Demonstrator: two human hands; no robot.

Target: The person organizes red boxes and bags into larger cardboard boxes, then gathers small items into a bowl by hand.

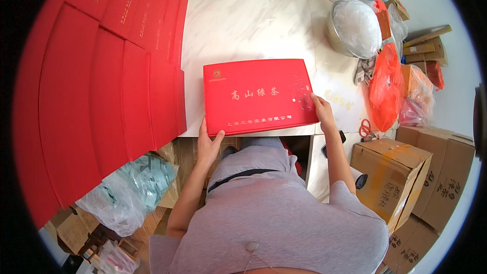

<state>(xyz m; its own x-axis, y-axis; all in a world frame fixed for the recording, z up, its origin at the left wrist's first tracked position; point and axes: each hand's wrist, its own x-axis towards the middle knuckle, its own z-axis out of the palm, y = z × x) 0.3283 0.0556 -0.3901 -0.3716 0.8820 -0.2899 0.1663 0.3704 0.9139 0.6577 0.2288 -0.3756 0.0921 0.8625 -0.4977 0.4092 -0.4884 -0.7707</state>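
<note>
A flat red gift box with gold and silver lettering is in front of me, at the near edge of a marble-patterned table. My left hand grips its near left corner, thumb on the lid's edge. On the right short side, my right hand holds the box with the thumb near the top edge. The lid looks closed. Fingers under the box are hidden, and I cannot tell whether it rests on the table or is slightly raised.
Tall stacks of similar red boxes fill the left side. To the right are a metal bowl with a plastic bag, an orange-red plastic bag, red-handled scissors and cardboard cartons. A clear bag of green packets sits lower left.
</note>
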